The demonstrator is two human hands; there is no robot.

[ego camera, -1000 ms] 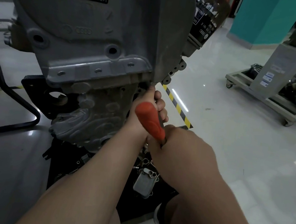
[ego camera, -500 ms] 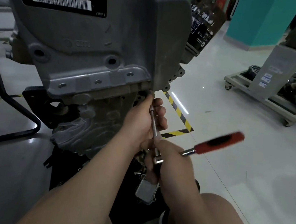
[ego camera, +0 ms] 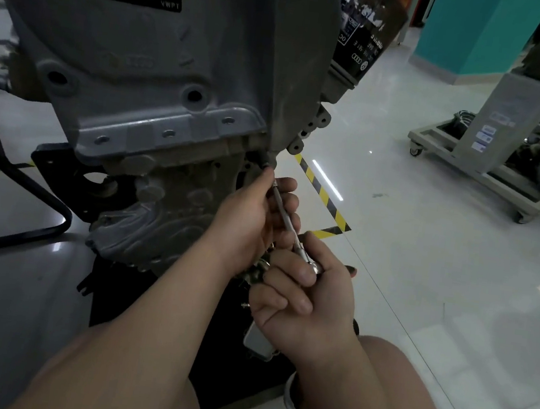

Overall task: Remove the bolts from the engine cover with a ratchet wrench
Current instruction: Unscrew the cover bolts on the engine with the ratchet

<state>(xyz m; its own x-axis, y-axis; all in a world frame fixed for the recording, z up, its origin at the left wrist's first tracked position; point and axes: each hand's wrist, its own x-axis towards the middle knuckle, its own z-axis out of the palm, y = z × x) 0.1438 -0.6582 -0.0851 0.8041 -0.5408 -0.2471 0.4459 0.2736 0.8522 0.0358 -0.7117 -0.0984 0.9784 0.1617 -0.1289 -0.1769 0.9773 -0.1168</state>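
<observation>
Removal is judged unfinished: the ratchet wrench (ego camera: 285, 218), gripped by the left hand (ego camera: 245, 221) and right hand (ego camera: 311, 299), is seated on a bolt (ego camera: 264, 163) at the engine cover's (ego camera: 178, 55) lower right corner.

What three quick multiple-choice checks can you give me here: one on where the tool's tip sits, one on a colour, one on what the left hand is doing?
1. Where does the tip of the extension bar meet the engine cover?
A. At its lower right corner
B. On the barcode label
C. At its top edge

2. What colours are the stripes of the floor tape?
A. Red and white
B. Yellow and black
C. Plain blue

3. What is the left hand doing?
A. Hanging free of the tool
B. Holding the extension bar
C. Lying flat on the floor

Answers:
1 A: the bar runs up to the cover's lower right corner.
2 B: yellow and black bands alternate.
3 B: its fingers curl round the bar, while the right hand holds the ratchet wrench at its head.
</observation>
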